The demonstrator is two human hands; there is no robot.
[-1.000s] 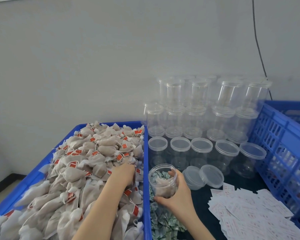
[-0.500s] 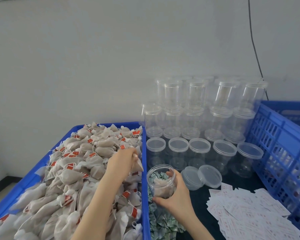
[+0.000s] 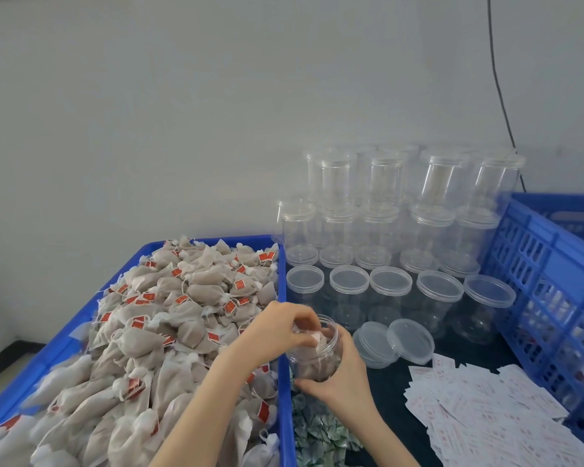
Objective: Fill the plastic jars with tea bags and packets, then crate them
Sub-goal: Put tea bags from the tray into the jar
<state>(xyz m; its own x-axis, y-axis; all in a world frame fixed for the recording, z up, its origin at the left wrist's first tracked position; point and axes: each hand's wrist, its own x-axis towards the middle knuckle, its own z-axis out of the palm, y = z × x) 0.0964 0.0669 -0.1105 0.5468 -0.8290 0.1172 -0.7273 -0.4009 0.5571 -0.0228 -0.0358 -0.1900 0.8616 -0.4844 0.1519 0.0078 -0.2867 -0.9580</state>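
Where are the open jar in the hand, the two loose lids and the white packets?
open jar [image 3: 312, 360], head view, on its clear side wall.
loose lids [image 3: 410, 340], head view, on the top of the right lid.
white packets [image 3: 479, 416], head view, on the middle of the pile.

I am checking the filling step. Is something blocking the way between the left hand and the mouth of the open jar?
Nothing visible does. The left hand is already at the uncovered mouth of the jar, which the right hand holds. Two loose lids lie beside it, apart.
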